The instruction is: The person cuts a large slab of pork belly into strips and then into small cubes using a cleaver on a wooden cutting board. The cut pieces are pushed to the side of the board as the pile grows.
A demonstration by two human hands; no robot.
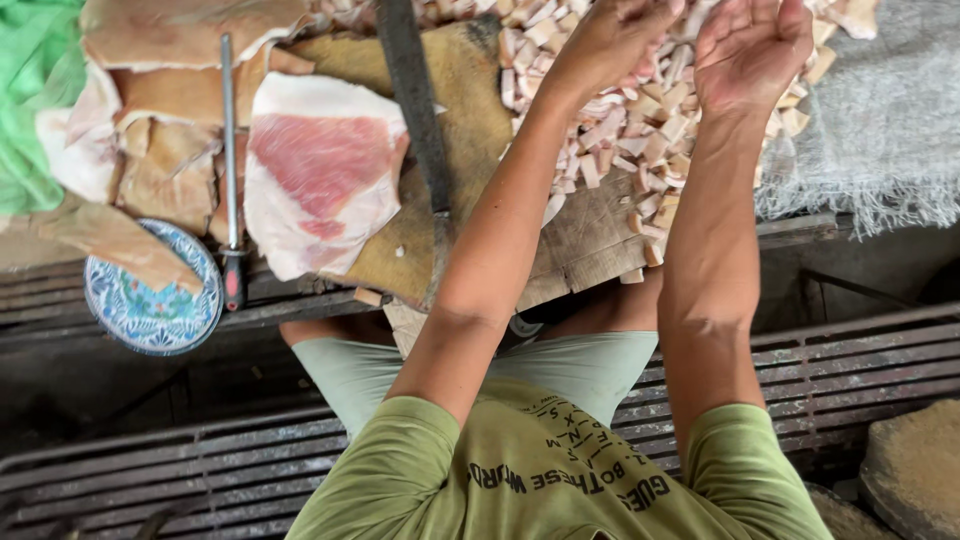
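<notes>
My left hand (pixel 612 40) lies knuckles-up on a heap of small cut meat and fat pieces (pixel 640 130), its fingers bent down into them; whether it holds any is hidden. Just to the right, my right hand (pixel 752 50) hovers over the same heap with its palm showing and its fingers apart, holding nothing. The heap covers the right part of a worn wooden chopping block (pixel 470 90). A long dark knife (pixel 412 110) rests on the block left of my left forearm. A pale slab of raw pork (pixel 320 170) sits at the block's left edge.
Sheets of pork skin (pixel 170 110) are piled at the left, with a sharpening steel (pixel 230 150) across them. A blue patterned plate (pixel 150 300) sits below them. Green netting (pixel 30 90) is far left, a grey frayed cloth (pixel 880 110) right, a metal grate (pixel 200 470) below.
</notes>
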